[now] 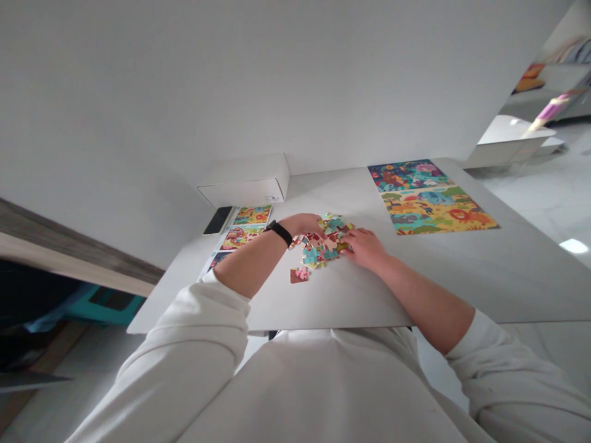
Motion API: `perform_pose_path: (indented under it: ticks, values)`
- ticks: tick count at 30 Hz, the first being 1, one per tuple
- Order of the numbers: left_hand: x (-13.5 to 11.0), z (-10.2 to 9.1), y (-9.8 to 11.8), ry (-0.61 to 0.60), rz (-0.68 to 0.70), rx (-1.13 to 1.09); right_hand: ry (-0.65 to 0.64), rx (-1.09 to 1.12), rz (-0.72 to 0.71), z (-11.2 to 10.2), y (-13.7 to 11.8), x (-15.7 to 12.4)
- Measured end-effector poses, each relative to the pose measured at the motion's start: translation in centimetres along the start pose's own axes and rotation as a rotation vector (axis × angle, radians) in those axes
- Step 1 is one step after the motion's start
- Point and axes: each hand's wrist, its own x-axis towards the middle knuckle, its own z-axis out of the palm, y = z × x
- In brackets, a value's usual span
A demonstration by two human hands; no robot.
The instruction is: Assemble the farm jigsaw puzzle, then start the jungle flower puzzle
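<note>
The left hand (302,226) and right hand (364,249) touch a pile of puzzle pieces (321,249) on the worktop (429,289). Whether either grip is clamped on a piece, I cannot tell.

Two hands (302,226) (364,249), one heap of puzzle pieces (318,252), roughly four picture sheets (434,200).

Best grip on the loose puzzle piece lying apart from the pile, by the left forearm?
Pinch the loose puzzle piece by two opposite edges, fingers coming from above on the side toward the person. It looks flat on the table, clear of the pile, so that side is free; the left hand is beyond it.
</note>
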Motion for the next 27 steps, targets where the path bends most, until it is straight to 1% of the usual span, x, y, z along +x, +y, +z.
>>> perform_pose_path:
  ticks: [4, 8, 10, 12, 14, 15, 17, 19, 22, 23, 25, 27]
  values:
    - [-0.5, -0.4, -0.7, -0.113, -0.032, -0.257, 0.01, 0.023, 0.001, 0.0, 0.2, 0.0]
    - [-1.3, -2.0, -2.2, -0.194, 0.016, -0.483, 0.052, 0.046, 0.024, 0.1, 0.6, -0.1]
    - [-1.9, -2.8, -3.2, -0.184, 0.036, -0.608, 0.085, 0.068, 0.026, 0.3, 0.8, 0.0]
    - [-2.4, -3.4, -4.1, -0.133, 0.05, -0.709, 0.116, 0.096, 0.024, 0.6, 1.1, 0.2]
    - [-2.9, -3.4, -4.8, -0.074, 0.044, -0.738, 0.121, 0.124, -0.011, 0.7, 1.3, 0.9]
    - [-3.2, -3.3, -5.1, -0.047, 0.035, -0.715, 0.107, 0.134, -0.047, 0.6, 1.4, 1.4]
    - [-3.5, -2.7, -5.4, 0.01, 0.016, -0.582, 0.04, 0.145, -0.144, 0.4, 1.6, 2.7]
    - [-3.8, -2.0, -5.5, 0.097, 0.009, -0.36, -0.06, 0.139, -0.24, -0.1, 1.7, 4.0]
    - [-4.2, -1.5, -5.3, 0.279, 0.025, -0.027, -0.204, 0.117, -0.351, -0.7, 1.8, 5.6]
    - [-4.3, -1.4, -5.3, 0.325, 0.037, 0.047, -0.238, 0.11, -0.377, -0.8, 1.8, 6.0]
    - [-4.6, -1.4, -5.5, 0.367, 0.067, 0.131, -0.286, 0.098, -0.406, -1.0, 1.8, 6.2]
    - [-4.9, -1.3, -6.0, 0.424, 0.132, 0.2, -0.31, 0.084, -0.411, -1.3, 1.9, 5.9]
